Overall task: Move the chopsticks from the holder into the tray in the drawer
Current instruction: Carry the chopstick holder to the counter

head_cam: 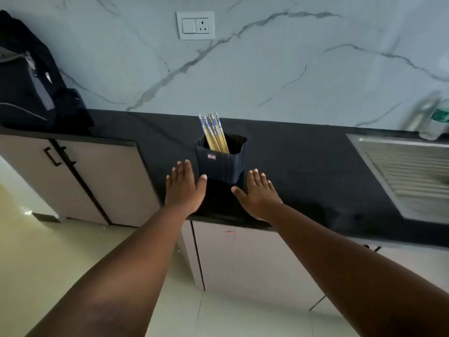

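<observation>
Both flat and holding nothing, left hand [182,188] and right hand [258,193], either side of the holder [220,159], likely ready to take the chopsticks [213,132].

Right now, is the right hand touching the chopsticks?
Apart. The head view shows the right hand flat and low beside the black holder, while the chopsticks stand inside it.

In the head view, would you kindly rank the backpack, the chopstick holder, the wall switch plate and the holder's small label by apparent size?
1. backpack, partly cut off by the frame edge
2. chopstick holder
3. wall switch plate, which is farther from the camera, so its true size against the holder is unsure
4. label
</observation>
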{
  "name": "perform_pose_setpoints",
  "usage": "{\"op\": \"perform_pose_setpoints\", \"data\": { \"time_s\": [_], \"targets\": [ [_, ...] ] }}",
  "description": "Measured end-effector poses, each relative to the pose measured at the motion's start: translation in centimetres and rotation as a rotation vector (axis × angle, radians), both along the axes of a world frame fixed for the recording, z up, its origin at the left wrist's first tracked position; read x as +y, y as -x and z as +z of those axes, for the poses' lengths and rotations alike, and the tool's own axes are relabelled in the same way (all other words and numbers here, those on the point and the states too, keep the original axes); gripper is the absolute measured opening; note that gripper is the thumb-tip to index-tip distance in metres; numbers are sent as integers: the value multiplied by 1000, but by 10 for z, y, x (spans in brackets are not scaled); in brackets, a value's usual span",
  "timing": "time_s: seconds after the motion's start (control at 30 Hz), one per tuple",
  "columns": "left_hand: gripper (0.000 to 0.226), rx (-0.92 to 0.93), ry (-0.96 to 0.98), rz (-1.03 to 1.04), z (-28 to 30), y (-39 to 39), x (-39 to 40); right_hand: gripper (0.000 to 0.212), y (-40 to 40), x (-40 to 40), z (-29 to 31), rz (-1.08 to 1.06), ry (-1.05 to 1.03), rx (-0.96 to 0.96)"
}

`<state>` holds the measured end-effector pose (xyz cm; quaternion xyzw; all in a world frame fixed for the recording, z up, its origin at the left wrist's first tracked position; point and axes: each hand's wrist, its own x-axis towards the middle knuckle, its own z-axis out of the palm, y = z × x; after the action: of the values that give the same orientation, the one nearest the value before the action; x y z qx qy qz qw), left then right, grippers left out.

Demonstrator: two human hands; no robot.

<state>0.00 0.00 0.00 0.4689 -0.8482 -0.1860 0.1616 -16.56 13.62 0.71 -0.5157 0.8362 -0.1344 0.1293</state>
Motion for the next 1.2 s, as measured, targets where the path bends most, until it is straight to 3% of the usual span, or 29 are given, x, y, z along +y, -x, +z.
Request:
{"op": "perform_pose_setpoints", "data": {
  "time_s": [0.13, 0.33, 0.47, 0.57, 0.7, 0.9, 1.0, 1.2],
  "targets": [
    [66, 167, -194, 167, 7, 24, -56, 97, 15, -39, 7, -145, 71, -216],
    [61, 436, -499, 193, 23, 69, -112, 105, 27, -86, 16, -410, 348, -686],
    [73, 676, -846, 230, 18, 88, -128, 113, 39, -102, 15, -374, 414, -892],
    [68, 811, -991, 144, 11, 98, -132, 112, 50, -113, 4, -328, 464, -985],
    [61, 951, -1037, 148, 9, 106, -136, 100, 66, -130, -8, -320, 560, -1173],
    [53, 1039, -1023, 156, 0, 122, -127, 78, 98, -155, -1, -506, 496, -1448],
    [48, 1102, -998, 183, -2, 124, -118, 54, 107, -159, 1, -477, 455, -1502],
    [51, 1217, -991, 239, 3, 106, -100, 37, 114, -163, -4, -386, 325, -1624]
  ]
}}
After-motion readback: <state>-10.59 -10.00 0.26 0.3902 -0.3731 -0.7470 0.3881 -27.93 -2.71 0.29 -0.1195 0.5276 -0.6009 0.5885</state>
